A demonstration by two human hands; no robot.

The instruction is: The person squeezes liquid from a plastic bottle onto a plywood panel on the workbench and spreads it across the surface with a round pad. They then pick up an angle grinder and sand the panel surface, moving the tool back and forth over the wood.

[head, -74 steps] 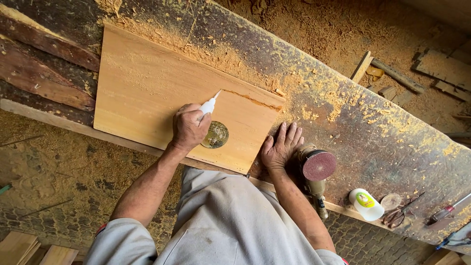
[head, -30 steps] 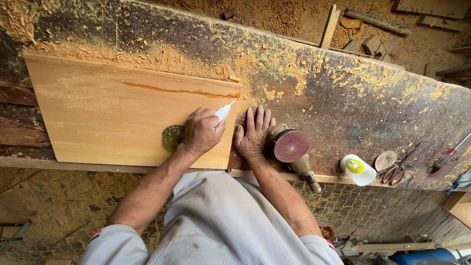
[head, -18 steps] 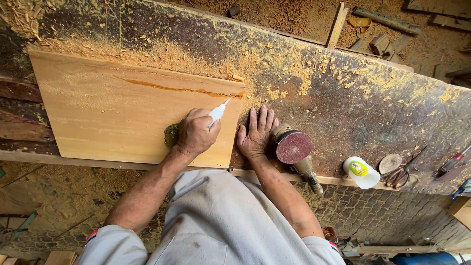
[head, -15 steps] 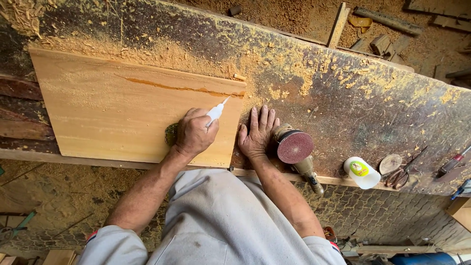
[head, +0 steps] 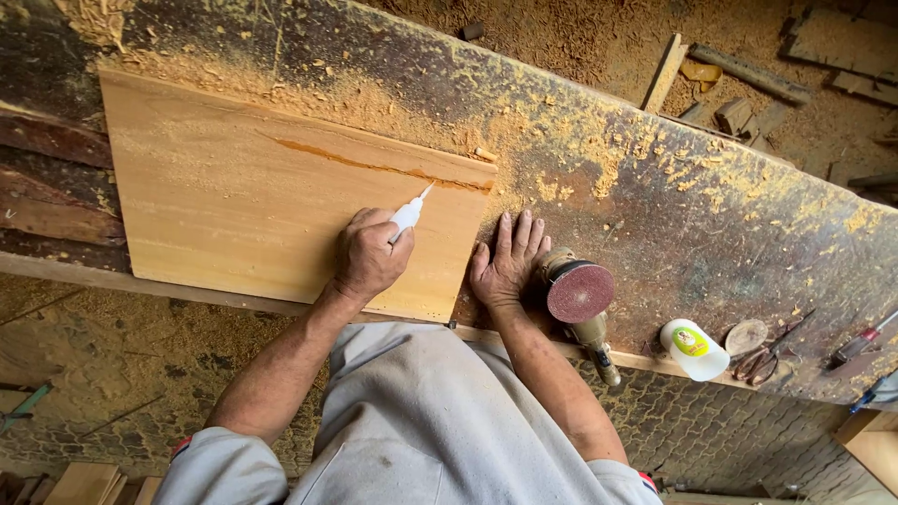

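Observation:
A pale wooden board (head: 243, 196) lies on a dusty workbench (head: 673, 215). A dark orange crack (head: 374, 166) runs across the board near its far right edge. My left hand (head: 369, 257) grips a small white glue bottle (head: 409, 213) whose nozzle points at the crack from just short of it. My right hand (head: 507, 262) rests flat, fingers spread, on the bench at the board's right edge. Beside that hand lies a disc sander (head: 580, 295) with its reddish pad facing up.
Sawdust covers the bench and the floor behind. A white tub with a green-yellow label (head: 692, 348), a wooden disc (head: 746, 337) and scissors (head: 772, 351) lie at the right. Dark planks (head: 47, 178) lie at the left. Wood offcuts (head: 739, 75) are scattered on the far floor.
My left hand has lifted off a small round green object, no longer visible, and brought the glue nozzle up toward the crack. My right hand stays flat. The view has shifted slightly.

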